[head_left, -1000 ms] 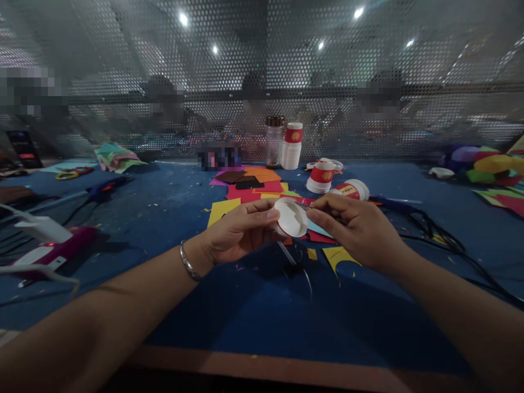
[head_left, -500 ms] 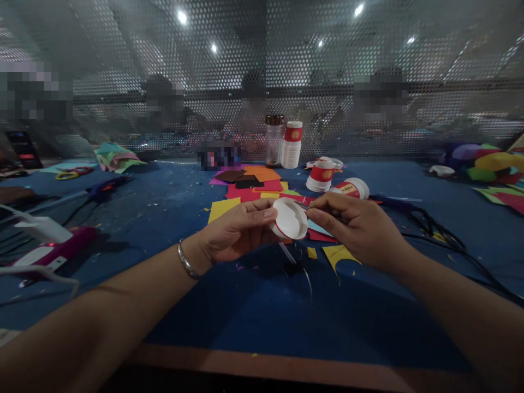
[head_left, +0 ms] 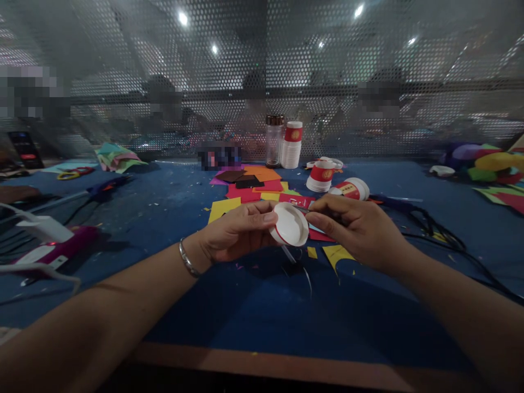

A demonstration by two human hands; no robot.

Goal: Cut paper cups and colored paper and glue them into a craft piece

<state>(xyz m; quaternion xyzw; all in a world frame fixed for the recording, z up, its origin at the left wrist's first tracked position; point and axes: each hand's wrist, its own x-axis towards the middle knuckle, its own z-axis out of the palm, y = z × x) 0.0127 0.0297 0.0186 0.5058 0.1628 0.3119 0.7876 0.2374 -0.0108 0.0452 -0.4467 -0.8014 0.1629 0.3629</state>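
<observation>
- The left hand (head_left: 239,232) pinches a shallow paper-cup base (head_left: 291,226) above the blue table (head_left: 229,311).
- The right hand (head_left: 356,226), just beside, grips a thin metallic tool (head_left: 302,208) at its rim.

I sit in what looks like a craft workshop: the blue surface (head_left: 254,322) before me is strewn with sheets of bright coloured paper (head_left: 267,174) and a small yellow paper offcut (head_left: 312,252). A stack of red-and-white paper cups (head_left: 291,155), a magenta-and-white plastic power strip (head_left: 51,254) and trailing black cables (head_left: 444,237) fit that, below a grey perforated metal screen (head_left: 229,49).
</observation>
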